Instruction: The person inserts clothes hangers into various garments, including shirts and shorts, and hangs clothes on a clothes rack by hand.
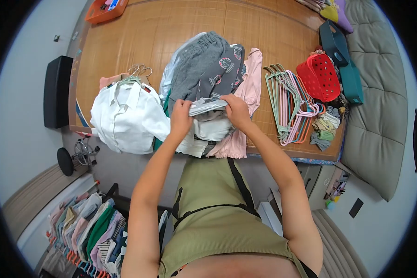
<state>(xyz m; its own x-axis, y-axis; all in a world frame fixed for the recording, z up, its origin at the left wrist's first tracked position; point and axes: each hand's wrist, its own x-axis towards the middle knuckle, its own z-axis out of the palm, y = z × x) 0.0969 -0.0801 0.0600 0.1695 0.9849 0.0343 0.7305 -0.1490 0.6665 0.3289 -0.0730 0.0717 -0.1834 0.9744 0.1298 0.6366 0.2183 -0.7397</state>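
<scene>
Between my two hands a grey-and-white garment [211,111] is stretched by its grey edge, over the front of a clothes pile. My left hand [181,116] grips the left end of that edge; my right hand [237,111] is closed on the right end. Beneath and behind lie grey trousers [197,62] with a gathered waist, a dark grey printed garment [227,69] and a pink garment [251,83]. Left of my left hand a white shirt [125,116] lies on a hanger, its hook pointing away from me. The garment's exact kind is not clear.
Several hangers [287,102] lie stacked at the right, beside a red basket [319,78], teal bins [351,81] and small folded clothes [325,127]. An orange tray [106,11] stands at the far left. Clothes on hangers [90,227] hang low at the left.
</scene>
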